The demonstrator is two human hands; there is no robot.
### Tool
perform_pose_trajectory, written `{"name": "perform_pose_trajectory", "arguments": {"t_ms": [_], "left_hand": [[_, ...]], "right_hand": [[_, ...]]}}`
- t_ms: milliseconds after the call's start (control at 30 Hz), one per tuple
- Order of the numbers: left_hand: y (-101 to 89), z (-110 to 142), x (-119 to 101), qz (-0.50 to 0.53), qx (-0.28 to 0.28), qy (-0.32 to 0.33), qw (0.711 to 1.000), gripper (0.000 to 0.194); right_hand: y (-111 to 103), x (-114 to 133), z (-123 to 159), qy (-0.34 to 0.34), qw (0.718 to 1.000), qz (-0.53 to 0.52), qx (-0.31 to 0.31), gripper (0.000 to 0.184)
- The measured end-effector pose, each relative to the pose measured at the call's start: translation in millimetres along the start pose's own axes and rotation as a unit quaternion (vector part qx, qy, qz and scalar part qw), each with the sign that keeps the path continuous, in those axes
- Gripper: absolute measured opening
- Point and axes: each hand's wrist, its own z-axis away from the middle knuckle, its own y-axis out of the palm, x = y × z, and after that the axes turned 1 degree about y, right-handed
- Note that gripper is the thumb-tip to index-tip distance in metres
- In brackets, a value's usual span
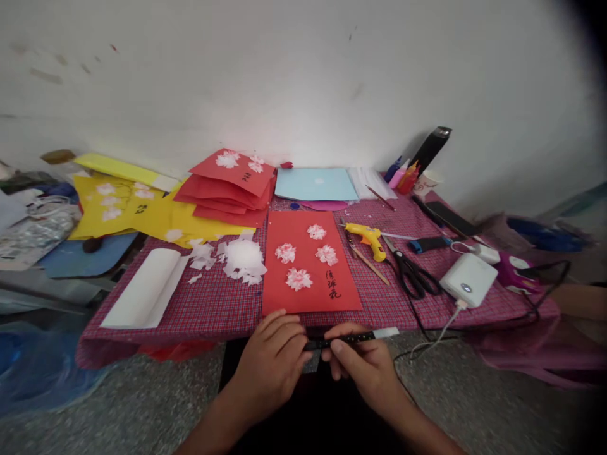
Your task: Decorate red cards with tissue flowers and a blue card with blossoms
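Just off the table's front edge, my right hand (365,360) grips a black brush pen (355,337) with light specks and a white end pointing right. The dark left end of the pen reaches the closed fingers of my left hand (275,360), which pinch it; whether a cap is there I cannot tell. Beyond my hands lies a red sheet (279,297) with several pink-and-white paper flowers, one of them a flower (298,279) at the lower left. Black handwritten characters (332,284) run down its lower right.
Left are white paper pieces (243,258), a folded white sheet (145,291), yellow sheets (156,215) and stacked red sheets (222,196). Right are a yellow glue gun (367,236), scissors (412,272) and a white power bank (468,278) with cables. Blue sheets (315,183) lie behind.
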Motion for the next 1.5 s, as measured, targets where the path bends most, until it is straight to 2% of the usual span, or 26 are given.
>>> {"name": "perform_pose_trajectory", "arguments": {"t_ms": [233,367,467,533,633,767,867,1067,1400,1500], "left_hand": [[8.1,4.8,-17.7,0.059,-0.006,-0.01,0.998,0.012],[4.7,3.5,-17.6,0.052,0.017,0.0,0.999,0.014],[-5.3,3.2,2.5,-0.022,0.036,-0.013,0.999,0.038],[-11.9,4.0,22.8,-0.079,0.027,-0.054,0.995,0.038],[-17.2,4.0,48.8,-0.121,0.065,-0.072,0.988,0.032],[-15.5,0.5,60.4,-0.142,0.105,-0.046,0.983,0.024],[-12.4,-0.2,61.4,-0.159,0.1,-0.025,0.982,0.023],[-10.4,8.3,63.3,-0.152,0.024,0.024,0.988,0.026],[-18.4,26.7,41.4,-0.095,-0.019,0.066,0.993,0.023],[-19.6,33.8,36.1,-0.086,-0.006,0.073,0.994,0.025]], "right_hand": [[5.9,-14.1,13.0,0.008,0.999,-0.037,-0.029,0.023],[-3.8,-9.5,10.7,0.021,0.999,-0.015,-0.029,0.024],[-24.6,1.8,3.2,-0.026,0.999,-0.022,-0.04,0.021],[-43.5,8.7,-1.6,-0.057,0.995,-0.06,-0.061,0.019],[-71.7,13.0,-4.4,-0.018,0.993,-0.053,-0.104,0.01],[-91.6,6.9,0.1,0.051,0.994,0.04,-0.093,0.021],[-92.4,-0.1,3.0,0.077,0.991,0.073,-0.081,0.034],[-86.0,-1.9,-3.1,0.108,0.985,0.098,-0.095,0.052],[-78.3,12.4,-19.2,0.171,0.982,0.045,-0.069,0.063],[-73.9,13.8,-21.1,0.167,0.983,0.043,-0.062,0.055]]}}
